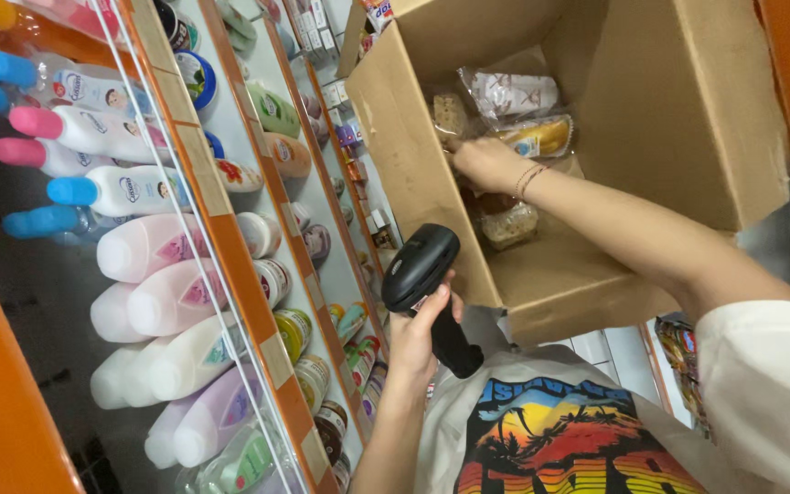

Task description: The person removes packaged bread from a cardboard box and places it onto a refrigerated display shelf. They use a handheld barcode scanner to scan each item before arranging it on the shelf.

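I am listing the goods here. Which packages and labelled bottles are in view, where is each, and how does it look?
Cardboard box: centre, open, brown.
Clear snack bags: inside box, by the right hand; pale and yellow contents.
Black scanner: in the left hand, below the box.
Bottles: left shelf, white and pink, pink or blue caps.
Small jars: next shelf, round, coloured labels.

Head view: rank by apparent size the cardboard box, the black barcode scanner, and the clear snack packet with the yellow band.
1. cardboard box, by far the largest.
2. black barcode scanner, held in the left hand; it is nearer the camera, so its lead is unsure.
3. clear snack packet.
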